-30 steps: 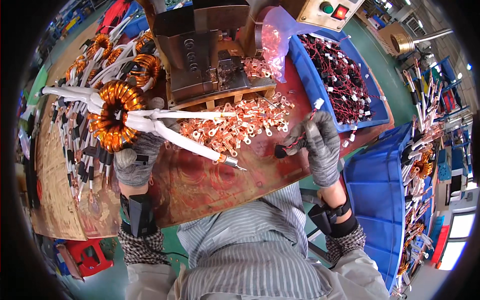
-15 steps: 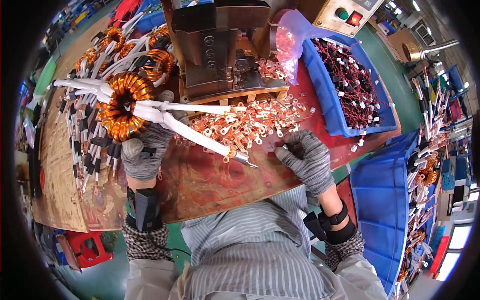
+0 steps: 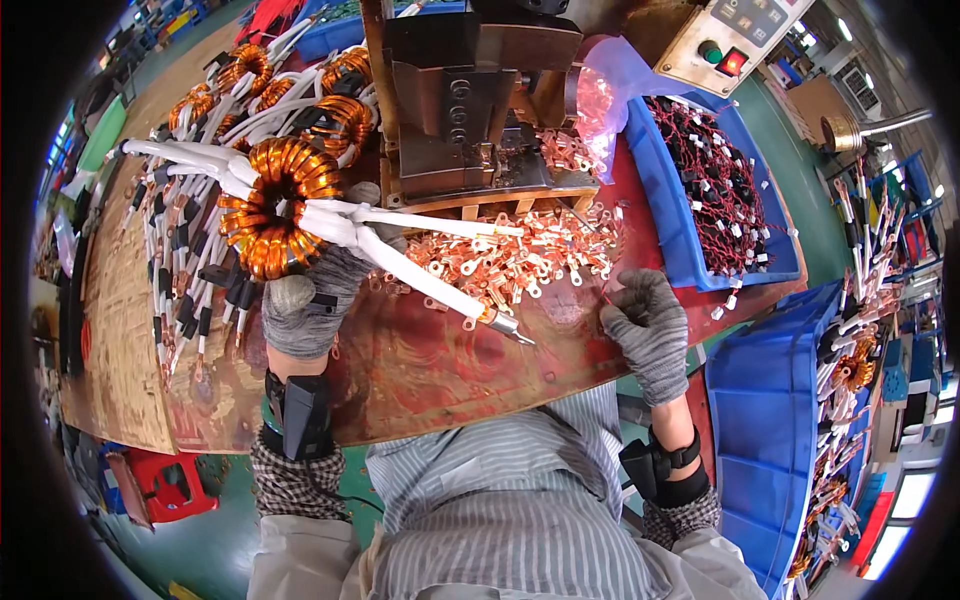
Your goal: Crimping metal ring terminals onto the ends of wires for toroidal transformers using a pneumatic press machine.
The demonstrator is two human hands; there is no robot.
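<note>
A ring-shaped copper-wire coil [image 3: 262, 178] with white-sleeved leads [image 3: 415, 275] rests in my left hand [image 3: 312, 310]. The grey-gloved fingers are closed around it from below, partly hidden by the coil. Two leads point right over the workbench. The nearer one ends in a bare silvery tip [image 3: 510, 326], and the farther one's end lies over a heap of copper ring terminals [image 3: 540, 255]. To the right of that heap is my right hand [image 3: 650, 335], also gloved, thumb and fingers drawn together in a pinch. What lies between those fingertips is too small to make out.
A dark metal press [image 3: 450, 110] stands behind the terminals, with a control box [image 3: 735, 45] at upper right. More coils [image 3: 335, 125] and leads pile up at left. A blue bin [image 3: 690, 265] of red-black wires sits right; a larger blue bin [image 3: 760, 420] stands beside the bench.
The whole view has shifted, so the bench sits a little farther right and lower. My right hand has moved slightly right, away from the terminals. My left hand still holds the coil.
</note>
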